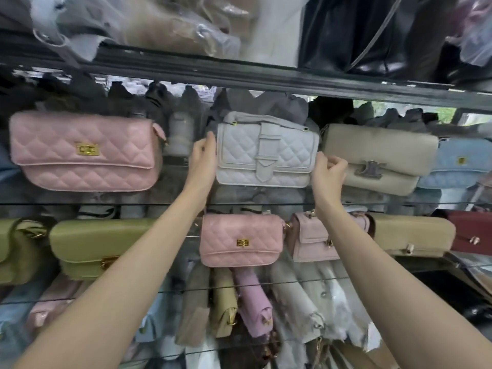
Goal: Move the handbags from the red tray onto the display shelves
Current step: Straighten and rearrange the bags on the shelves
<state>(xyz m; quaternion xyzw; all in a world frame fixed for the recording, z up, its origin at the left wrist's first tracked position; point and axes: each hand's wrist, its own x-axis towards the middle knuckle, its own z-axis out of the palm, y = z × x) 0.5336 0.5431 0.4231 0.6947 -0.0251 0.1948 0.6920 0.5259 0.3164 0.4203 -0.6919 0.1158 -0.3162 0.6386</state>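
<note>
A white quilted handbag (266,155) with a buckle strap stands upright on a glass shelf (80,203) in the middle of the view. My left hand (203,155) rests against its left side with fingers fairly straight. My right hand (328,170) is at its right side, fingers curled near the bag's edge; whether it grips the bag is unclear. The red tray is out of view.
A large pink quilted bag (85,153) stands left of the white one, a beige bag (380,158) and a blue bag (463,161) right. Below are olive (101,246), pink (241,239), pale pink (314,238), tan (412,235) and red (471,233) bags. Wrapped bags fill the lower and top shelves.
</note>
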